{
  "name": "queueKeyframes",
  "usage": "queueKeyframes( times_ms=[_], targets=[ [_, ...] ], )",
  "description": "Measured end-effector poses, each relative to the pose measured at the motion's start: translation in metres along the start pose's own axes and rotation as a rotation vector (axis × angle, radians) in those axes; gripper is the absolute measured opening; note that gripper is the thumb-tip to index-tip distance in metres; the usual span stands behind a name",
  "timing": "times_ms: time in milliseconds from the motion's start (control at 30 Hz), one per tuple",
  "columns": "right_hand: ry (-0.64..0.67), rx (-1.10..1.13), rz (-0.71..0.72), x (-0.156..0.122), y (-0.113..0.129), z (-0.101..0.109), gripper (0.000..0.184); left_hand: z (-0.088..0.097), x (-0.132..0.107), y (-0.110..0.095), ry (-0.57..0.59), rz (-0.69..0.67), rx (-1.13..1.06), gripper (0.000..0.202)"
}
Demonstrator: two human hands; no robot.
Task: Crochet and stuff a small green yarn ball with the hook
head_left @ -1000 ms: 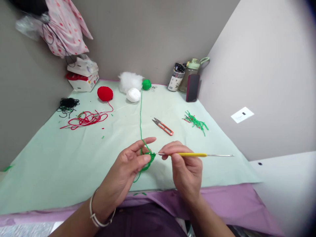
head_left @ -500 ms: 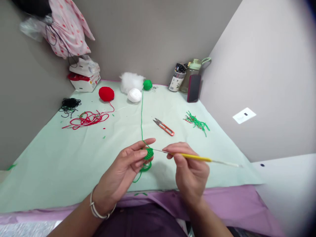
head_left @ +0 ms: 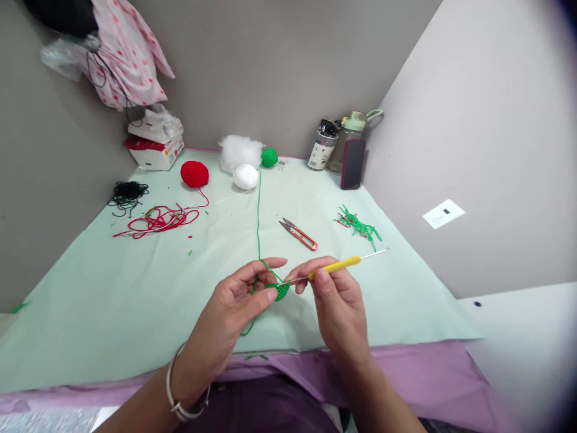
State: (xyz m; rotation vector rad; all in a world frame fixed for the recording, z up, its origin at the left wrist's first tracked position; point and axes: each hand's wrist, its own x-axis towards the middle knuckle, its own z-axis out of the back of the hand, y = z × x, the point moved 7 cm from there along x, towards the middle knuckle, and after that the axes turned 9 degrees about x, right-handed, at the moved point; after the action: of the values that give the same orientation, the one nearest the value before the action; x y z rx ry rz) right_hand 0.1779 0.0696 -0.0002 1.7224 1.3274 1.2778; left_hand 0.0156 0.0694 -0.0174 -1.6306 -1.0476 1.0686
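Note:
My left hand (head_left: pixel 241 304) pinches a small green crochet piece (head_left: pixel 282 291) between thumb and fingers. Over its raised index finger runs a green yarn strand (head_left: pixel 258 222), which leads back to a green yarn ball (head_left: pixel 269 158) at the far side of the table. In my right hand (head_left: pixel 340 304) is a crochet hook with a yellow handle (head_left: pixel 336 266), held like a pen. The hook's metal shaft reaches the top edge of the green piece; its very tip is hidden at the stitches. A loose green tail hangs below my left hand.
Orange thread snips (head_left: pixel 298 234) lie ahead of my hands. Green yarn scraps (head_left: pixel 358 222) are at right, tangled red yarn (head_left: pixel 162 221) at left. Farther back are a red yarn ball (head_left: pixel 195 174), a white yarn ball (head_left: pixel 246 177), white stuffing (head_left: pixel 240 153) and a phone (head_left: pixel 352 165).
My right hand has moved slightly left, and the hook's back end has swung upward. The crochet piece has shifted a little right and down, turned in my left fingers.

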Motion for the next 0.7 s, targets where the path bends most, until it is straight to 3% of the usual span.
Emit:
queueKeyframes(
  times_ms=[133, 267, 367, 433, 500, 600, 700],
  targets=[
    [0.080, -0.294, 0.140, -0.005, 0.017, -0.009, 0.022, 0.006, -0.001, -0.001, -0.058, -0.056, 0.082, 0.028],
    [0.246, -0.763, 0.556, -0.017, 0.036, -0.035, 0.021, 0.009, -0.003, -0.003, -0.146, -0.107, 0.125, 0.034],
    [0.293, -0.987, 0.790, -0.027, 0.037, -0.046, 0.024, 0.003, -0.001, 0.001, -0.085, -0.014, -0.028, 0.051],
    [0.254, -0.912, 0.763, -0.026, 0.037, -0.042, 0.027, -0.004, -0.001, 0.006, -0.006, 0.110, -0.167, 0.059],
    [0.172, -0.683, 0.608, -0.020, 0.037, -0.030, 0.027, -0.006, 0.000, 0.007, 0.029, 0.186, -0.262, 0.057],
    [0.050, -0.305, 0.350, -0.010, 0.030, -0.014, 0.024, -0.004, 0.000, 0.000, 0.016, 0.160, -0.265, 0.049],
    [0.067, -0.164, 0.241, -0.002, 0.024, -0.017, 0.020, -0.007, 0.000, -0.006, 0.046, 0.086, -0.206, 0.041]
  ],
)
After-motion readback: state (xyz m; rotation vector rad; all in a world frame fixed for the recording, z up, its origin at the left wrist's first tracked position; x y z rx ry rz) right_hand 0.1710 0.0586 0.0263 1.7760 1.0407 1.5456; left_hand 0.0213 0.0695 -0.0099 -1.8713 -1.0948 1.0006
